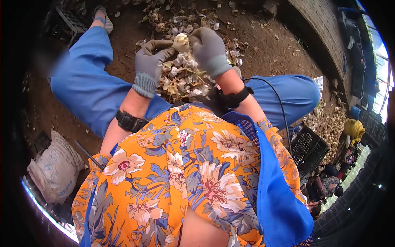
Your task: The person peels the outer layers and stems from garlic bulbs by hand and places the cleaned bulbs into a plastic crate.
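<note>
A pale garlic bulb (181, 43) is between my two hands, above a heap of garlic skins and leaf scraps (183, 78). My left hand (153, 61), in a grey glove with a dark palm, pinches the bulb from its left side with thumb and fingertips. On the bulb's other side is my right hand (209, 50), gloved the same way. Its fingers are curled inward close against the bulb, and whatever they grip is hidden. Loose skins lie on the soil around both hands.
My blue-trousered legs flank the heap. A stuffed white sack (55, 168) stands at left, and a dark crate (68, 18) beyond my foot. At right are a black crate (309, 150), a large garlic pile (331, 129) and a yellow bag (354, 129). People sit at far right.
</note>
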Action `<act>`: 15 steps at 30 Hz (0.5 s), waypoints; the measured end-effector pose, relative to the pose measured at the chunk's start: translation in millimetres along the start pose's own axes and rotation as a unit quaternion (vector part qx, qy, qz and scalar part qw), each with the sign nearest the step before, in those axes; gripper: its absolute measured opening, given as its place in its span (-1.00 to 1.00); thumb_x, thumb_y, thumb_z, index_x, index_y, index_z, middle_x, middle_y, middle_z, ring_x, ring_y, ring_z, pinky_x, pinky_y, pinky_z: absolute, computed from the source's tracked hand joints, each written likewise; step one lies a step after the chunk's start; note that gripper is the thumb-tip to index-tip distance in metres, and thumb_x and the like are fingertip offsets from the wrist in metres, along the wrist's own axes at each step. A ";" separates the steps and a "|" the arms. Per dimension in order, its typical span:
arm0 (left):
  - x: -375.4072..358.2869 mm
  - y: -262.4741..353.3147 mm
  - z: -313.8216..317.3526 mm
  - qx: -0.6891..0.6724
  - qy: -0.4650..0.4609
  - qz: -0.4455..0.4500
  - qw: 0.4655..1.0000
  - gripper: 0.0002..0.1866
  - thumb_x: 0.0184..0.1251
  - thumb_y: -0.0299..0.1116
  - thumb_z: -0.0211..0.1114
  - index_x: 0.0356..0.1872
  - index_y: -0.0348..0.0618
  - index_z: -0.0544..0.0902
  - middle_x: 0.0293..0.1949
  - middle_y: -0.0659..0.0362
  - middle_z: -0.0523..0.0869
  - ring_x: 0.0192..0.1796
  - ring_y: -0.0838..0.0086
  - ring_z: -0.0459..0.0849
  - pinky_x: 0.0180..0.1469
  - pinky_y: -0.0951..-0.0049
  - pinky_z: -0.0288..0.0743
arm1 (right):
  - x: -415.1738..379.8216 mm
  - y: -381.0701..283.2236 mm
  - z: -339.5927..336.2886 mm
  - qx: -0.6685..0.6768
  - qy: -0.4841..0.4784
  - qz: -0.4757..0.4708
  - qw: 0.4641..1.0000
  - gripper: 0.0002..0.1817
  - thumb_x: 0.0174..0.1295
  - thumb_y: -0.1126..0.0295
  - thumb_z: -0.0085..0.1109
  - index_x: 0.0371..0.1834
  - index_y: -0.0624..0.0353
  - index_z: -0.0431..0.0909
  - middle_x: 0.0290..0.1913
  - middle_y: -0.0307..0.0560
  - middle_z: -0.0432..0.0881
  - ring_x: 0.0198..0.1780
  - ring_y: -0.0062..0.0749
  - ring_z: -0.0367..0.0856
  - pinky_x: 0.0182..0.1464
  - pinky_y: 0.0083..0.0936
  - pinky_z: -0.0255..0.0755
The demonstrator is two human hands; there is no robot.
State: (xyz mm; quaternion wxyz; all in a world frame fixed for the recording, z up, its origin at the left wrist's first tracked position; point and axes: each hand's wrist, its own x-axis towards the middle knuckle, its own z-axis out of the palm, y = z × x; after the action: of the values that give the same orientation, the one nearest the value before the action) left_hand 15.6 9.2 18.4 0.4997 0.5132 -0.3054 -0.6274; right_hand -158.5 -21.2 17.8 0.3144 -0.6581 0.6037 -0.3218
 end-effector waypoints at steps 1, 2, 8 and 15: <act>1.8 -3.1 -0.6 -0.003 0.014 -0.002 1.000 -0.79 0.16 -0.68 0.30 -0.15 -0.35 0.62 -0.20 0.09 0.71 -0.21 0.49 0.70 -0.07 0.54 0.63 | 1.4 4.1 1.4 0.002 0.018 0.019 1.000 -0.89 0.14 0.39 0.18 -0.33 0.17 0.59 -0.32 0.05 0.63 -0.24 0.00 0.60 -0.17 -0.26 0.48; 3.2 -4.7 -1.2 -0.006 0.031 -0.003 1.000 -0.79 0.16 -0.67 0.30 -0.15 -0.35 0.62 -0.21 0.10 0.71 -0.21 0.50 0.69 -0.07 0.54 0.62 | 0.9 9.0 0.9 0.001 0.017 0.018 1.000 -0.89 0.14 0.39 0.18 -0.33 0.17 0.59 -0.32 0.05 0.63 -0.24 0.00 0.60 -0.17 -0.26 0.48; 3.8 -2.7 -1.0 0.075 0.039 0.044 0.995 -0.80 0.15 -0.67 0.32 -0.18 -0.35 0.63 -0.21 0.10 0.71 -0.20 0.53 0.68 -0.06 0.55 0.61 | -11.5 -17.2 -3.2 -0.005 0.016 -0.057 0.998 -0.89 0.14 0.37 0.20 -0.32 0.14 0.57 -0.32 0.07 0.60 -0.24 0.00 0.59 -0.18 -0.22 0.47; 3.0 -6.0 -4.7 0.092 0.033 0.080 0.992 -0.78 0.12 -0.73 0.29 -0.18 -0.35 0.63 -0.19 0.10 0.71 -0.16 0.51 0.68 -0.03 0.54 0.60 | 7.0 16.6 -5.6 0.184 -0.021 0.055 0.981 -0.84 0.26 0.45 0.18 -0.16 0.29 0.55 -0.25 -0.10 0.67 -0.25 -0.53 0.60 -0.19 -0.57 0.48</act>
State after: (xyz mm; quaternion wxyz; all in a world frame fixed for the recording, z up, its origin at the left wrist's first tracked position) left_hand 18.3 8.9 10.6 0.5087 0.5514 -0.3854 -0.5373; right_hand -172.4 -29.5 8.1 0.4605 -0.5613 0.5625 -0.3957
